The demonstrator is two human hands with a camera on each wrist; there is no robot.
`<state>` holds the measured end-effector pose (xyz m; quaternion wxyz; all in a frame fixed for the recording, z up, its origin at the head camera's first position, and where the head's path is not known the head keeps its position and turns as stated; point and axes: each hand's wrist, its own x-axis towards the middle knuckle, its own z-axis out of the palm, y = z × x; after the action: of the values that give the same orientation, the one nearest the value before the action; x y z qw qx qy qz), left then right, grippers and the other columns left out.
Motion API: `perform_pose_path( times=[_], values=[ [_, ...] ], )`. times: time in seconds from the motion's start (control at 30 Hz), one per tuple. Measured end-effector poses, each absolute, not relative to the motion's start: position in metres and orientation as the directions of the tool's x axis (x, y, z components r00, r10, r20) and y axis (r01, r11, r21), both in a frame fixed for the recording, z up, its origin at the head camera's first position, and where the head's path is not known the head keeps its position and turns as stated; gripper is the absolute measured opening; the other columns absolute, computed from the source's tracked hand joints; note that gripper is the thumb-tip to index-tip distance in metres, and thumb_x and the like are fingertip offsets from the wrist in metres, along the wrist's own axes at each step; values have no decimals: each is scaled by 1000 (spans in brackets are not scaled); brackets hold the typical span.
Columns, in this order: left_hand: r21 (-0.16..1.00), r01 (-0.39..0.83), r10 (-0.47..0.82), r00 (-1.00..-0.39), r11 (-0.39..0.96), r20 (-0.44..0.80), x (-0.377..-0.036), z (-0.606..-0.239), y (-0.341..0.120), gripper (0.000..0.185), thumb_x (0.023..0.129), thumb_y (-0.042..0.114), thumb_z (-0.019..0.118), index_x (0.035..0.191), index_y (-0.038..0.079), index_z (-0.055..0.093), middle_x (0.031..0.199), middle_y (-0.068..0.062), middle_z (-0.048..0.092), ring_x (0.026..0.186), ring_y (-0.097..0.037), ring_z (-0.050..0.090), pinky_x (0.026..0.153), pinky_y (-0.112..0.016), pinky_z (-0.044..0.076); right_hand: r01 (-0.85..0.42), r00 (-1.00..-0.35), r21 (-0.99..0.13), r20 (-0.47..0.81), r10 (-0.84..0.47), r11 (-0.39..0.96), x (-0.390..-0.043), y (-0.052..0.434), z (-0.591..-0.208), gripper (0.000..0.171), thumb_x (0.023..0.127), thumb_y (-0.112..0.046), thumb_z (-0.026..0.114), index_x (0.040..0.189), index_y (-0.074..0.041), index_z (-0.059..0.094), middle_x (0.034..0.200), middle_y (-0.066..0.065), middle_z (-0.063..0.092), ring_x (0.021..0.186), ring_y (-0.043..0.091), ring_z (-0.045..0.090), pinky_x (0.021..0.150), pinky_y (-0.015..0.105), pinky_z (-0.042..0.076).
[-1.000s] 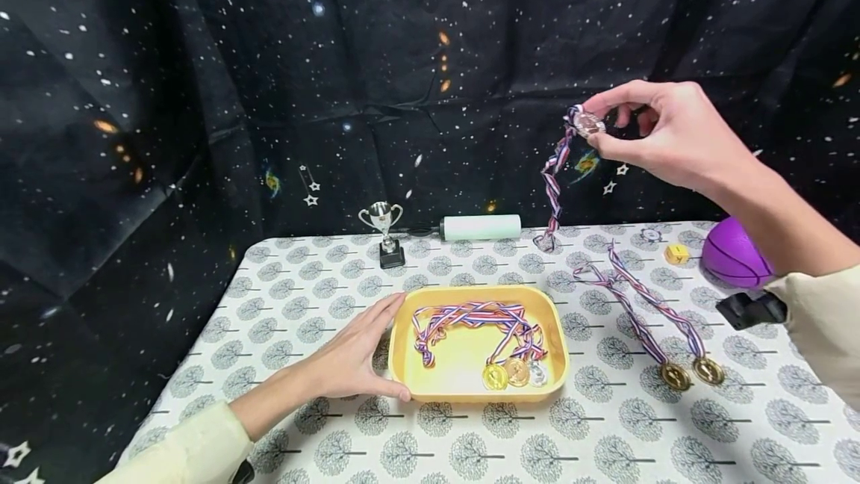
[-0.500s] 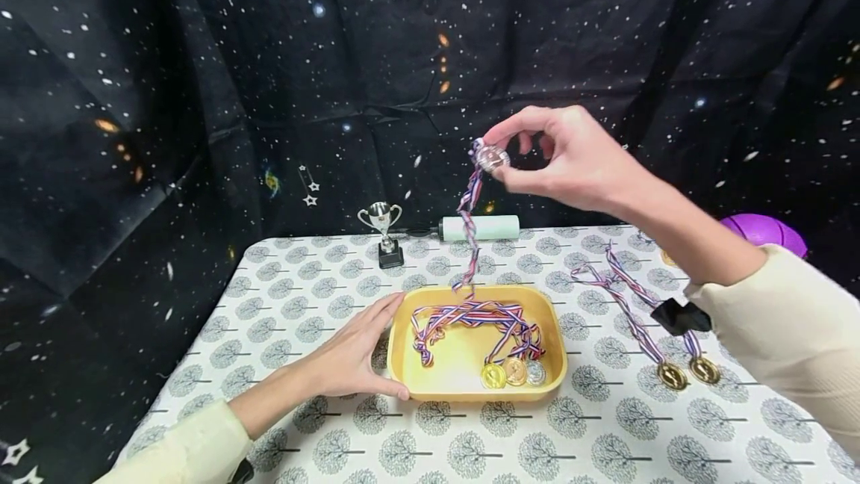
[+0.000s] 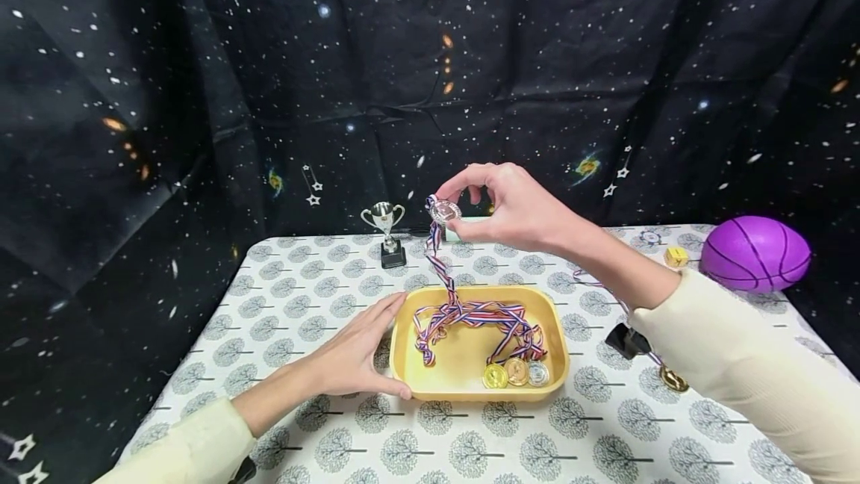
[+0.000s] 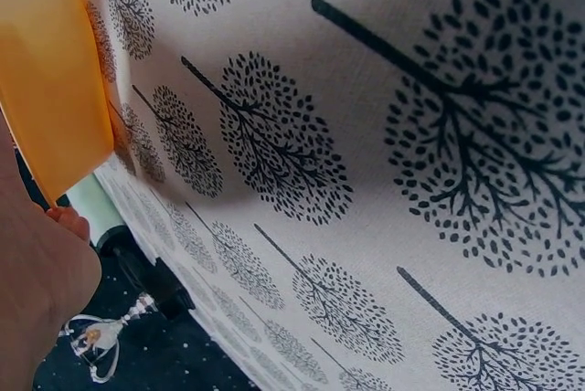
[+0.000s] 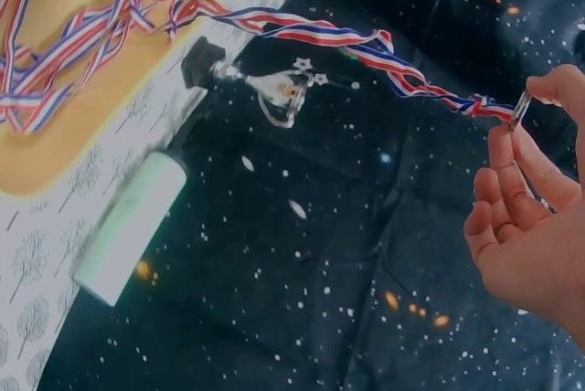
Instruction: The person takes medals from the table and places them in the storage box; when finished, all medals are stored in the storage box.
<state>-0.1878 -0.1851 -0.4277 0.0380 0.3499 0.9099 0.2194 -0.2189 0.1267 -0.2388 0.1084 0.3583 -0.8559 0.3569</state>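
I pinch the silver medal (image 3: 445,210) by its rim in my right hand (image 3: 513,208); its limp ribbon (image 3: 440,267) trails below into the yellow tray (image 3: 403,334). My left hand (image 3: 356,353) lies flat against the tray's side. Medal feels light, rigid, likely slippery; the rim grip suits.

The right sleeve (image 3: 732,364) hides most of the loose medals (image 3: 674,379) on the table (image 3: 605,432).

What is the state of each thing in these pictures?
Silver medal: pinched by right hand, ribbon hanging into tray.
Yellow tray: holds three medals, left hand touching its side.
Trophy: upright.
Purple ball: resting on table.
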Motion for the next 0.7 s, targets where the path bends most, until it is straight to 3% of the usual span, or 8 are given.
perform_pose_path(
  times=[0.43,0.7],
  values=[
    [418,626,655,-750,659,90,-189,-429,-186,145,69,72,88,170,3,11,177,-13,11,160,-33,20,126,-59,21,-699,-708,-571,466,-530,431,-218,112,-234,30,87,-14,83,117,-15,81,107,-9,77,89,17,58,59,31,41],
    [420,628,659,-747,655,90,-190,-430,-186,145,69,74,88,170,2,12,177,-13,11,160,-33,20,126,-58,21,-648,-750,-594,393,-532,476,-224,119,-276,31,86,-15,84,117,-13,81,109,-5,77,88,18,58,63,32,45]
  ],
)
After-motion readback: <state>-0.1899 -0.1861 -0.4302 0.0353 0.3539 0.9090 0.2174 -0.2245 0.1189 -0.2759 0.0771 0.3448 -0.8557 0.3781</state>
